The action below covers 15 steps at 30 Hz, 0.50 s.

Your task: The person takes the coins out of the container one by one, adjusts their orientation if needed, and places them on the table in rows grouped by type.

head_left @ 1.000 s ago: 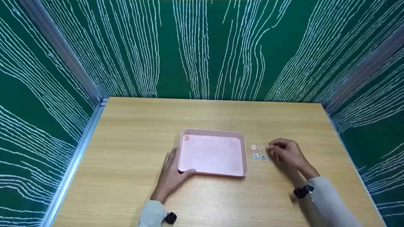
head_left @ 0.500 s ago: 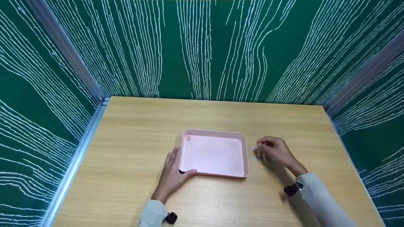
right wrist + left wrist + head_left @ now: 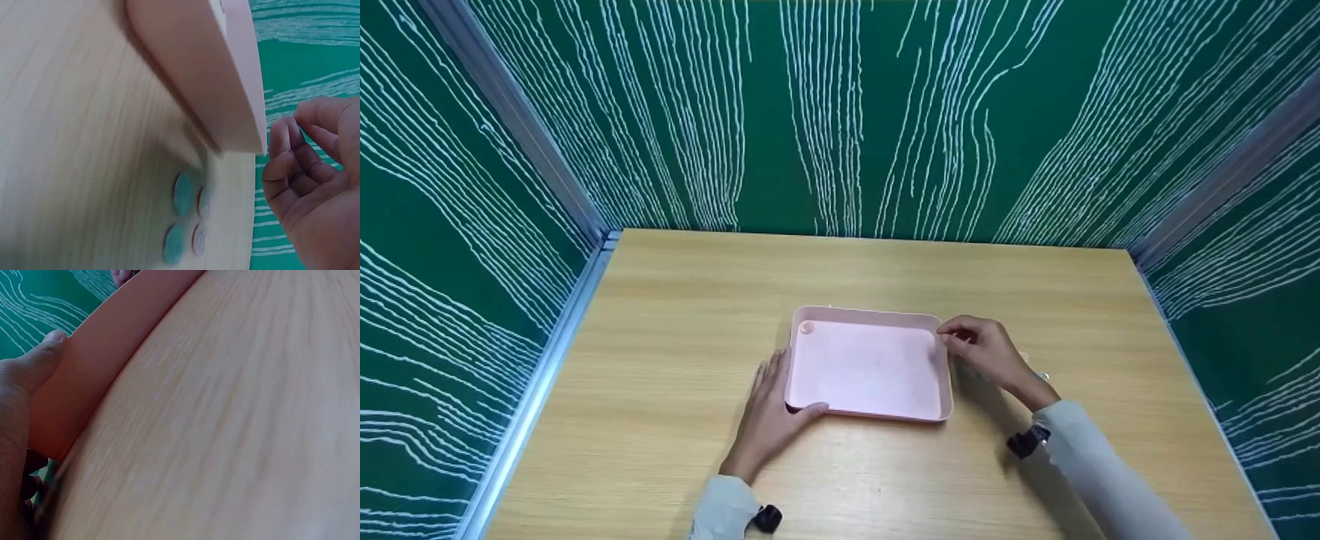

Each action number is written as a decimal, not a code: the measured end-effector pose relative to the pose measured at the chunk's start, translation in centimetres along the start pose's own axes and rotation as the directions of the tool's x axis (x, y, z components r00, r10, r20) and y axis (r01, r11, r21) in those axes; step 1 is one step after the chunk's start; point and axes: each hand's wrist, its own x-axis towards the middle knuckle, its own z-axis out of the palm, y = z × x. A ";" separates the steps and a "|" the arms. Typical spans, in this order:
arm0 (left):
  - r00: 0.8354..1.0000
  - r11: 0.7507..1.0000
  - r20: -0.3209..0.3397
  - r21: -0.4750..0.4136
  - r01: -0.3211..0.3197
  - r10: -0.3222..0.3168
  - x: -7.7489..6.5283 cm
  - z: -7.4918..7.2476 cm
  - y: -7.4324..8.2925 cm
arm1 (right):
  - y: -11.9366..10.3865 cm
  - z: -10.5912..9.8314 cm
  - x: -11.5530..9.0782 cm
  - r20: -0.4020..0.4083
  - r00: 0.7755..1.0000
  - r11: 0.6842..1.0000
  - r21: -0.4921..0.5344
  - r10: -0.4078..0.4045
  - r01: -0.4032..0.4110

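Observation:
A shallow pink tray rests on the wooden table. My left hand grips its near left corner, thumb on the front wall and fingers along the left side. One small round pinkish disc lies in the tray's far left corner. My right hand is at the far right rim, thumb and forefinger pinched together on a small disc that their tips hide almost entirely. In the right wrist view, bluish discs and paler discs lie on the table below the tray's wall.
Green panels with white wavy lines enclose the wooden table at the back and both sides. A metal rail runs along its left edge. Dark wrist devices are worn on both arms.
My right hand has moved left from the discs on the table to the tray's right rim, fingertips together. My left hand has stayed on the tray's corner.

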 end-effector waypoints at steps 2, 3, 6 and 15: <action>1.000 1.000 0.005 0.001 0.005 -0.005 0.0 0.0 0.1 | -0.4 0.4 0.3 -0.001 1.000 1.000 0.008 -0.012 0.012; 1.000 1.000 0.007 0.002 0.007 -0.007 0.0 0.0 0.1 | -0.5 0.6 0.5 -0.002 1.000 1.000 0.013 -0.019 0.019; 1.000 1.000 0.008 0.001 0.014 -0.014 0.0 0.0 0.1 | -1.0 1.2 1.0 0.003 0.999 0.999 0.022 -0.045 0.045; 1.000 1.000 0.008 0.004 0.024 -0.024 -0.1 -0.1 -0.1 | -2.7 3.0 2.7 0.061 0.994 0.996 0.016 -0.091 0.090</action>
